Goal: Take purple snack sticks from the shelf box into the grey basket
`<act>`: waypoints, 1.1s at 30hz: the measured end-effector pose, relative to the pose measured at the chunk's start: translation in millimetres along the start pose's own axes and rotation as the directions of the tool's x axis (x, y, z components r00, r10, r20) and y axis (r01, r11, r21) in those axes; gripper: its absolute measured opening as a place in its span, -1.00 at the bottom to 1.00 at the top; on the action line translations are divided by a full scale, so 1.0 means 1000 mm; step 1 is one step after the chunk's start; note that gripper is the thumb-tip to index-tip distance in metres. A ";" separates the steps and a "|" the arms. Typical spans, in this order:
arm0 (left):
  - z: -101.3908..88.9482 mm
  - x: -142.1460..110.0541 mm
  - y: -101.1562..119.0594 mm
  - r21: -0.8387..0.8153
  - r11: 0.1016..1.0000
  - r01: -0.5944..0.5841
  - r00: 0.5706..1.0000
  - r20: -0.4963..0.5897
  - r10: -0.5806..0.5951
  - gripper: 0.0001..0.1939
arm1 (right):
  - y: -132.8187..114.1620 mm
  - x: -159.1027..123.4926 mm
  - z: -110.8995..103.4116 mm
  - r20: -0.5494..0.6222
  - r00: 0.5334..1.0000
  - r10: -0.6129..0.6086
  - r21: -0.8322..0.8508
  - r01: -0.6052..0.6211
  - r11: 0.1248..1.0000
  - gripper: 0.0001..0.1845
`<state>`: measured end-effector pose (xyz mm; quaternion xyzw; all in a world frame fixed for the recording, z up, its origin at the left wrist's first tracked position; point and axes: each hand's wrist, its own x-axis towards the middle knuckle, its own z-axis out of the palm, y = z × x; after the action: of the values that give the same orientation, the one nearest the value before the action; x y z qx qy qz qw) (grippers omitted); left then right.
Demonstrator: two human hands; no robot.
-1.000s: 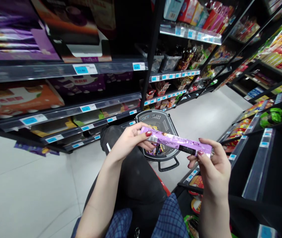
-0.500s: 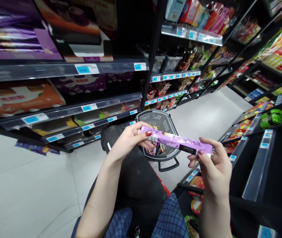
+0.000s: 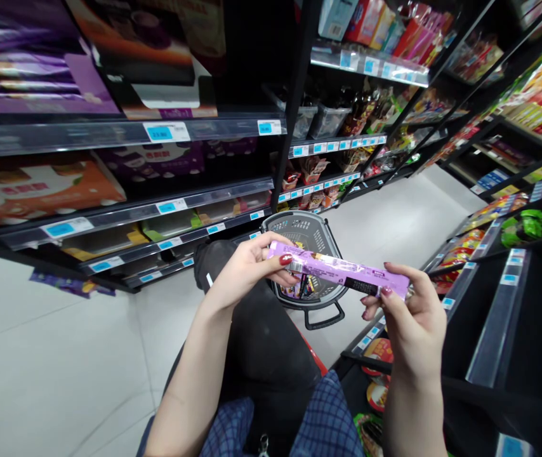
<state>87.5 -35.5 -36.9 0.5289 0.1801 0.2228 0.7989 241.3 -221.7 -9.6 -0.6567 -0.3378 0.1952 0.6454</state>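
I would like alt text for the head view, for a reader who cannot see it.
A person's left hand and right hand hold a long purple packet by its two ends, partly hiding a grey shopping basket on the pale floor. Dark shop shelves with blue-and-white price labels stand on both sides.
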 end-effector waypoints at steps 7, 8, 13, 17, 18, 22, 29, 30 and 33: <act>-0.002 -0.001 -0.003 -0.007 0.995 -0.104 0.994 -0.030 0.104 -0.69 | 0.002 0.001 -0.003 -0.013 0.998 -0.060 -0.046 0.059 0.997 -0.66; -0.002 -0.001 -0.004 0.002 0.993 -0.121 0.992 -0.047 0.121 -0.70 | 0.002 0.001 -0.002 -0.017 0.997 -0.070 -0.056 0.069 0.996 -0.66; -0.001 -0.001 -0.005 0.018 0.980 -0.198 0.977 -0.074 0.199 -0.70 | 0.002 0.000 -0.002 -0.031 0.993 -0.115 -0.062 0.113 0.992 -0.61; 0.001 -0.003 -0.005 0.031 0.965 -0.261 0.962 -0.079 0.262 -0.67 | 0.006 -0.001 -0.005 -0.056 0.984 -0.167 -0.063 0.164 0.984 -0.61; 0.002 -0.003 -0.005 0.042 0.962 -0.269 0.959 -0.085 0.272 -0.68 | 0.007 -0.002 -0.006 -0.056 0.982 -0.181 -0.068 0.177 0.982 -0.62; 0.002 -0.005 -0.005 0.058 0.956 -0.288 0.951 -0.095 0.293 -0.69 | 0.009 -0.001 -0.007 -0.034 0.974 -0.224 -0.089 0.220 0.971 -0.64; 0.001 -0.001 -0.008 -0.003 0.934 -0.356 0.934 -0.017 0.356 -0.76 | 0.010 0.000 -0.009 0.023 0.919 -0.393 -0.123 0.393 0.911 -0.72; 0.001 -0.001 -0.008 0.006 0.921 -0.390 0.921 -0.018 0.390 -0.80 | 0.009 0.001 -0.010 0.038 0.909 -0.414 -0.160 0.415 0.896 -0.75; -0.002 0.000 -0.008 0.020 0.895 -0.445 0.895 0.030 0.445 -0.84 | 0.005 0.004 -0.012 0.034 0.874 -0.484 -0.266 0.475 0.839 -0.80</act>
<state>87.5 -36.8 -45.3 0.5692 0.0473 0.3906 0.7220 253.0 -227.4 -13.0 -0.6353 -0.5032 -0.0309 0.5850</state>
